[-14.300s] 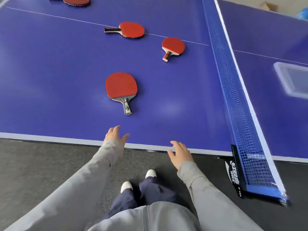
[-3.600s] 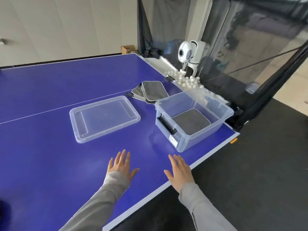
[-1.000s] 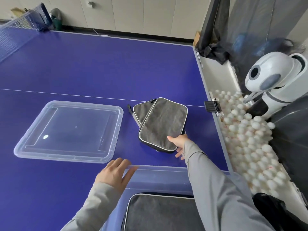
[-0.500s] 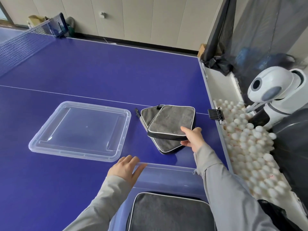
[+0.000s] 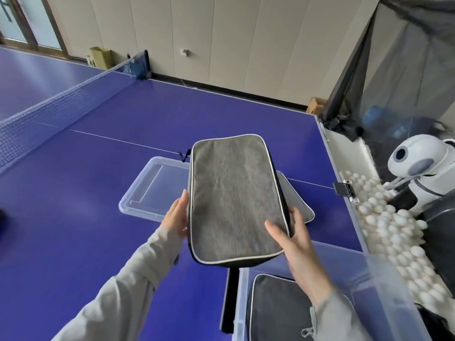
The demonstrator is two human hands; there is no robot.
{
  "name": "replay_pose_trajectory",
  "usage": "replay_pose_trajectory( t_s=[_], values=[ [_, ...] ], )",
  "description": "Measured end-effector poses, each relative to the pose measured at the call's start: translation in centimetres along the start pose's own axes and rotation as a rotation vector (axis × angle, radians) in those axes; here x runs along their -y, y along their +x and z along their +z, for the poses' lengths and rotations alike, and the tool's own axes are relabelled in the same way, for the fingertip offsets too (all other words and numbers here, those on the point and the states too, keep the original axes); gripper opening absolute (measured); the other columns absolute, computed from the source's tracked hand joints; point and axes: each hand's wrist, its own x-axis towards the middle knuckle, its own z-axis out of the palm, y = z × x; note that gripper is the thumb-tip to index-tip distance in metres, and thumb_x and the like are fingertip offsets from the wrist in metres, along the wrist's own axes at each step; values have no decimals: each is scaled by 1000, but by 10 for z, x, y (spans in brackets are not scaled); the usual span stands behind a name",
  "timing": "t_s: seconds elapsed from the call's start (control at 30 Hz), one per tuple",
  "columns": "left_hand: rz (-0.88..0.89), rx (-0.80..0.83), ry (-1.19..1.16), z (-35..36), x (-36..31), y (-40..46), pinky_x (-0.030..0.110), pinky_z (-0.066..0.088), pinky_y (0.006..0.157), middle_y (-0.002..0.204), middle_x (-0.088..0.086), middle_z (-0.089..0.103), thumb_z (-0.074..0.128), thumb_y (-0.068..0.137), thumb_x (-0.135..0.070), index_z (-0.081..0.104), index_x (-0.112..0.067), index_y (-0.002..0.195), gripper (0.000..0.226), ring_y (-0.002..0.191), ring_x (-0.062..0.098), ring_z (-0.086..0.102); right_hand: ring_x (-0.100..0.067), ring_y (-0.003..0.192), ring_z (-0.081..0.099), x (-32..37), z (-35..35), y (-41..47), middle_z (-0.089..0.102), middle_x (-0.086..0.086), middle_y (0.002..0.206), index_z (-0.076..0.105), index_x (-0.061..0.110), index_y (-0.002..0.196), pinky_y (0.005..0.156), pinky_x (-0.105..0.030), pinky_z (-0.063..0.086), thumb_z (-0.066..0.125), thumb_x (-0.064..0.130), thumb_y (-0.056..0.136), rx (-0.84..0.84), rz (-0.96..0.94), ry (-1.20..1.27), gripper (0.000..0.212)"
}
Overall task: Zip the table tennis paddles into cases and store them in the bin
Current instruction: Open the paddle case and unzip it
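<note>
Both your hands, left hand [image 5: 176, 215] and right hand [image 5: 294, 238], grasp case [image 5: 234, 195] above table [image 5: 98, 217]; loose hold drops it short of bin [image 5: 384, 286] rim.

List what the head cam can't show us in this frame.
- Held case: zipper state and contents, underside faces away.
- Case on table: mostly behind the held case.
- Case in bin: cut by bottom edge and right sleeve.
- Lid: right side hidden by the held case.
- Left hand grip: fingers under case.
</note>
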Motion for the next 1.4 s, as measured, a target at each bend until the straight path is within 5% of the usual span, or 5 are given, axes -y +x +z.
replay_pose_trajectory(
  t_s=[0.3,0.67,0.83,1.03,1.4],
  values=[
    [466,-192,45,-211,-36,-122,24,54,55,83,2,73,80,69,-36,65,-26,89,27,70,15,71,-1,94,64,-44,210,-87,65,18,105,34,43,133,79,-11,49,71,29,82,225,26,-311,65],
    [637,-388,883,-345,-48,-197,18,45,66,90,-32,60,71,77,-42,41,-50,97,37,76,-2,60,-11,99,54,55,393,-80,51,10,99,62,23,121,91,-22,43,55,30,91,115,-652,-614,32],
    [681,-441,1068,-364,-51,-211,14,40,63,94,-46,52,65,77,-55,35,-52,104,40,73,3,57,-15,93,55,62,422,-59,58,1,95,67,16,109,83,-25,46,59,33,91,156,-435,-694,26],
    [897,-514,1244,-370,-58,-206,20,49,52,82,-23,63,28,82,-74,44,-35,103,47,79,4,55,8,69,57,49,417,-34,68,9,79,71,16,86,63,-1,39,63,24,89,351,-265,-552,12],
    [948,-417,1282,-351,-66,-155,14,43,48,75,-19,66,29,88,-67,48,-31,101,42,63,4,57,-10,58,64,30,378,16,68,3,61,66,16,69,64,-32,56,70,11,79,138,-160,-387,11]
  ],
)
